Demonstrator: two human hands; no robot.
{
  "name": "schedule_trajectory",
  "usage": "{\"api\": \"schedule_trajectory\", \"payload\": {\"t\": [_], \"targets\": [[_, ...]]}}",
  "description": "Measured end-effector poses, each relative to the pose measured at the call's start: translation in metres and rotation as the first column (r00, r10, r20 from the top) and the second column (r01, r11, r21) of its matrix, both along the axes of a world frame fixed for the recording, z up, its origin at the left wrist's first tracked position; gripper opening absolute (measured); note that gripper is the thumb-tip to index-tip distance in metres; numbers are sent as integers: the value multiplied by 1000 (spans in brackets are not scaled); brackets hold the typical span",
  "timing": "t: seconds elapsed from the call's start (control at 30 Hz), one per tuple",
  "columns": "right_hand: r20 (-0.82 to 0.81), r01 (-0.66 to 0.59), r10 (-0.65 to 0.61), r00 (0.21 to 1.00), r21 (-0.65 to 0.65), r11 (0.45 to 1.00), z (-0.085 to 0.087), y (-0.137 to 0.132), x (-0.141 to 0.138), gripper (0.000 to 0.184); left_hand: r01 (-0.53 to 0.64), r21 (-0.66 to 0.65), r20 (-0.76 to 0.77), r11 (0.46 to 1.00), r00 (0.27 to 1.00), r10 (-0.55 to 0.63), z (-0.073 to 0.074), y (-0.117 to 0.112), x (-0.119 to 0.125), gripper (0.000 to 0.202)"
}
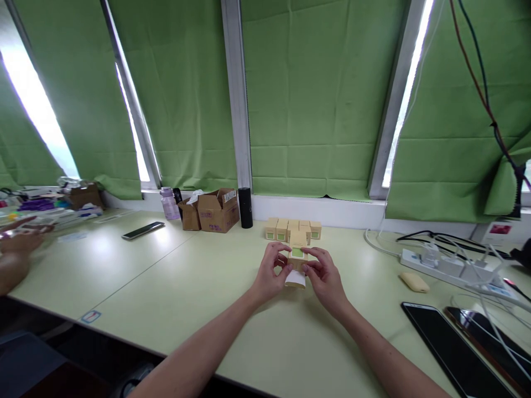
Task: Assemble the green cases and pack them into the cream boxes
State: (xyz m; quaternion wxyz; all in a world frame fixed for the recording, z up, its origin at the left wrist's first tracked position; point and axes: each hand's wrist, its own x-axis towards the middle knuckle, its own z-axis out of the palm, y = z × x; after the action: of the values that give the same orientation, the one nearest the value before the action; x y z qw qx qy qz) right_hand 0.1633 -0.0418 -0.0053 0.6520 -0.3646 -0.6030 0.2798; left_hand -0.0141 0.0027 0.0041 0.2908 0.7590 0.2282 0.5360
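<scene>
Between my two hands is a small brown cardboard box with a green square on it. A flap, pale on its inner side, hangs open toward me. My left hand pinches the box's left side with thumb and fingers. On the opposite side my right hand grips it the same way. Just behind stand several similar small cardboard boxes in a cluster, some showing green squares. Whether anything is inside the held box cannot be seen.
Farther back are an opened carton, a black cylinder and a purple bottle. A phone lies left. At right are a power strip, a beige case, cables and a tablet. Another person's hand shows far left.
</scene>
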Motion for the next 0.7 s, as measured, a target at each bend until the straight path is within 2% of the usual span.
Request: {"api": "schedule_trajectory", "payload": {"t": [0.23, 0.37, 0.5, 0.6, 0.7], "targets": [[10, 7, -7, 1000, 0, 1000, -1, 1, 0, 31, -19, 11, -13, 1000, 1000, 20, 0, -1, 0, 27], [11, 13, -13, 1000, -6, 1000, -1, 1, 1, 32, 29, -26, -9, 999, 1000, -30, 4, -5, -2, 32], [-14, 31, -31, 999, -3, 1000, 0, 1, 2, 33, 135, -74, -7, 988, 991, -136, 8, -9, -7, 47], [-35, 33, -34, 999, -14, 999, 2, 0, 3, 34, 209, -73, -55, 975, 975, -213, 9, -10, -8, 65], [-44, 45, -45, 998, -18, 999, 3, 0, 3, 35, 225, -72, -106, 972, 967, -231, 9, -10, -8, 81]]}}
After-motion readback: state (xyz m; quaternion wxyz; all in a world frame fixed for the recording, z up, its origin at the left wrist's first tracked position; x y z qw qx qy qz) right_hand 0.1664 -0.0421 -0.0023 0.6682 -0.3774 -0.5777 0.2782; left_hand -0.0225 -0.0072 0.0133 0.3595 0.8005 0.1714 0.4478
